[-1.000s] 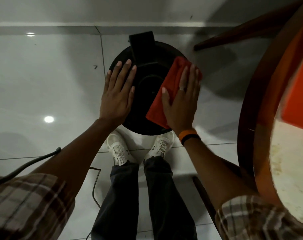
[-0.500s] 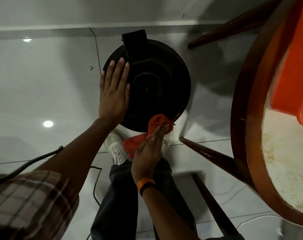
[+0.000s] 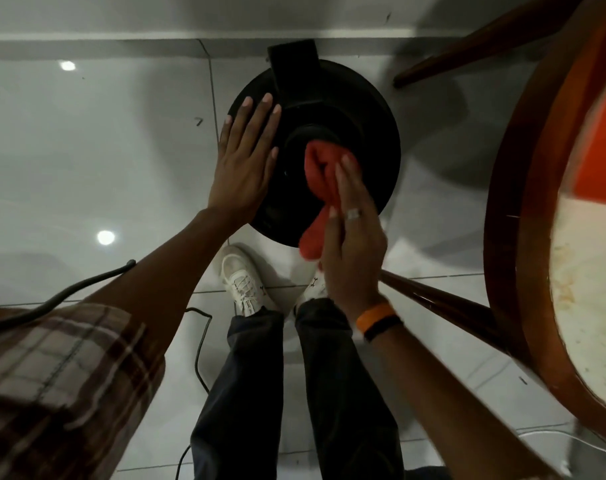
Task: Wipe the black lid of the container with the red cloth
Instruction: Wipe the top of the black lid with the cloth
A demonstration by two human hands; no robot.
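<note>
The round black lid (image 3: 367,133) of the container sits on the floor ahead of my feet, with a raised centre ring and a black tab at its far edge. My left hand (image 3: 246,161) lies flat on the lid's left side, fingers spread. My right hand (image 3: 350,230) presses the bunched red cloth (image 3: 320,178) onto the lid near its centre. The cloth trails down over the lid's near edge.
A round wooden table (image 3: 523,237) with a pale top stands at the right, its legs (image 3: 450,306) reaching toward the lid. Something orange (image 3: 603,150) rests on the table. A black cable (image 3: 197,341) runs across the glossy white tile floor. My white shoes (image 3: 242,282) stand just below the lid.
My right hand has carried the red cloth from the lid's right side down to its near edge, then up to the centre. My left hand stays flat on the lid's left side.
</note>
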